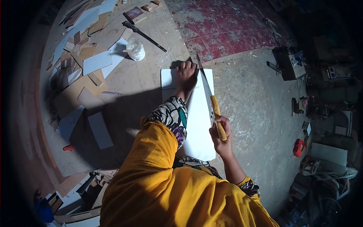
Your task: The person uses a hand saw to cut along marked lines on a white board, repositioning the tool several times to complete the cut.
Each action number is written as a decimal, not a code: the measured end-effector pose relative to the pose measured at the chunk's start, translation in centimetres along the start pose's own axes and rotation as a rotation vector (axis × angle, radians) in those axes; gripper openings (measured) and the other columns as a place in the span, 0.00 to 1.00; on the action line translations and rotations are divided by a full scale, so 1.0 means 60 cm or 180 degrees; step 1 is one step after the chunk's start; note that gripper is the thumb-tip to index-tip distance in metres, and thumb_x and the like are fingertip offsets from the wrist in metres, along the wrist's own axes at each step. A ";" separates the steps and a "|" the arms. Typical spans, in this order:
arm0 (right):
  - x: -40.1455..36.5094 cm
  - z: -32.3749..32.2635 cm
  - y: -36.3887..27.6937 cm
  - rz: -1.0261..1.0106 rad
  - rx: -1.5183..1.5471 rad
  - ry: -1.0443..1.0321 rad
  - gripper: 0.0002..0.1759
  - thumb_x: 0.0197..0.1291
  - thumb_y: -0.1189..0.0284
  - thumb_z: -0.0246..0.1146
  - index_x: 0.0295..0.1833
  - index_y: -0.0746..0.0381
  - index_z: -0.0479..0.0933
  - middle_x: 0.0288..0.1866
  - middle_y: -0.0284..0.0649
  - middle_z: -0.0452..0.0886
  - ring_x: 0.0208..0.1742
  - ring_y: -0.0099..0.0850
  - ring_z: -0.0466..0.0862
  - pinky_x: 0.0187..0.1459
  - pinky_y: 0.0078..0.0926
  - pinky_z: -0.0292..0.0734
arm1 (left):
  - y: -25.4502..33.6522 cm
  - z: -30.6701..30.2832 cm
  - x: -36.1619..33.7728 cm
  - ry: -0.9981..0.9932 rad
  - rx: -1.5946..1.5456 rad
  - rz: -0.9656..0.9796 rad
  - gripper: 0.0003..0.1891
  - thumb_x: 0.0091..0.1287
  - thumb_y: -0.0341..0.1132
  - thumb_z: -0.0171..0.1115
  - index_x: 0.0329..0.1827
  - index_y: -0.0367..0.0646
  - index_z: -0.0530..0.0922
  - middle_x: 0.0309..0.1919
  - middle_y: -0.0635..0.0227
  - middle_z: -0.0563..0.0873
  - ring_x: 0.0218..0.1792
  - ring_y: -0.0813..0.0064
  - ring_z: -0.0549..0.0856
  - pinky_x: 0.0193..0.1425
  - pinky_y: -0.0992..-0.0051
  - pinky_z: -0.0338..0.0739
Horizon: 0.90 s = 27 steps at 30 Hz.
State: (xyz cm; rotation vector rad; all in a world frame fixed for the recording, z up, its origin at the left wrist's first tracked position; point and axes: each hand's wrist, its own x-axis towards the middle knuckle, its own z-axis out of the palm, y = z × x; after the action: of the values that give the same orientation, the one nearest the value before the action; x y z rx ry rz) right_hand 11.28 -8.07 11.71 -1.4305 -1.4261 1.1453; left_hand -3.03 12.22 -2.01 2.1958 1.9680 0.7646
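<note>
A long white board (199, 128) lies lengthwise in front of me, its near end by my body. My left hand (186, 77) grips its far end, fingers bent at the far edge. In my right hand (221, 137) is a handsaw (214, 105) with a yellow handle, my fingers wrapped round the grip. The saw's blade slants up and left over the board, its tip past the far edge and close beside my left hand. A thin dark line crosses the board near the left wrist.
Wood and board offcuts (97, 62) pile up at the left. A white tub (136, 50), a dark bar clamp (145, 37) and a pen (112, 93) lie beyond my left arm. Dark red sheeting (230, 30) covers the far right; a red object (298, 147) stands at the right.
</note>
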 end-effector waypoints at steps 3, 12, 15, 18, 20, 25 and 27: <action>0.001 -0.014 0.006 0.0229 0.0160 0.0040 0.18 0.59 0.82 0.57 0.54 0.59 0.65 0.36 0.30 0.68 0.31 0.16 0.67 0.32 0.14 0.65 | -0.002 -0.003 0.000 -0.0060 -0.0025 0.0027 0.06 0.63 0.37 0.52 0.40 0.49 0.75 0.42 0.68 0.74 0.51 0.65 0.73 0.55 0.51 0.67; 0.153 0.011 0.015 0.0114 -0.0269 0.0075 0.20 0.56 0.85 0.60 0.53 0.60 0.66 0.42 0.35 0.73 0.40 0.23 0.73 0.45 0.23 0.70 | 0.004 -0.013 -0.003 0.0217 -0.0176 0.0159 0.06 0.63 0.38 0.54 0.39 0.50 0.76 0.37 0.67 0.76 0.46 0.62 0.75 0.49 0.56 0.68; 0.169 0.018 -0.010 0.0828 0.0692 -0.0077 0.20 0.57 0.85 0.59 0.53 0.58 0.66 0.42 0.35 0.74 0.40 0.23 0.73 0.43 0.23 0.71 | 0.001 -0.011 0.001 0.0318 -0.0131 0.0279 0.06 0.65 0.39 0.55 0.38 0.50 0.78 0.35 0.67 0.76 0.44 0.62 0.76 0.47 0.57 0.68; 0.137 0.009 -0.020 0.1090 0.0862 0.0003 0.20 0.57 0.85 0.58 0.53 0.57 0.66 0.42 0.34 0.71 0.38 0.19 0.70 0.39 0.17 0.68 | 0.002 -0.011 0.002 0.0197 -0.0160 0.0137 0.07 0.65 0.41 0.55 0.39 0.52 0.78 0.36 0.67 0.76 0.45 0.63 0.75 0.46 0.57 0.68; 0.087 0.008 -0.010 0.0676 0.0477 0.0038 0.20 0.57 0.85 0.58 0.53 0.58 0.66 0.43 0.34 0.71 0.40 0.20 0.71 0.42 0.18 0.69 | 0.004 -0.010 -0.005 0.0298 -0.0150 0.0130 0.06 0.65 0.40 0.54 0.39 0.51 0.77 0.37 0.67 0.75 0.46 0.62 0.74 0.47 0.56 0.67; 0.073 0.010 -0.006 0.0306 0.0257 0.0101 0.16 0.64 0.79 0.56 0.55 0.58 0.62 0.31 0.29 0.69 0.21 0.14 0.67 0.21 0.12 0.63 | 0.012 -0.011 -0.010 0.0045 -0.0261 0.0013 0.06 0.64 0.39 0.54 0.39 0.50 0.75 0.39 0.66 0.75 0.48 0.61 0.74 0.48 0.54 0.67; 0.087 0.015 -0.020 0.0374 0.0245 0.0056 0.19 0.56 0.84 0.58 0.52 0.59 0.66 0.48 0.39 0.73 0.46 0.29 0.75 0.52 0.26 0.69 | 0.011 -0.012 -0.007 -0.0004 -0.0296 0.0013 0.05 0.64 0.37 0.53 0.39 0.50 0.76 0.39 0.66 0.76 0.48 0.61 0.74 0.48 0.53 0.67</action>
State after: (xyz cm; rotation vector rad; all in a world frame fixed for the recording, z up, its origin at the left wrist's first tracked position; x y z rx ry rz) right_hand 9.83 -2.88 12.30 -1.4826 -1.2861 1.2444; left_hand -2.75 11.53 -1.27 2.1478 1.8878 0.8371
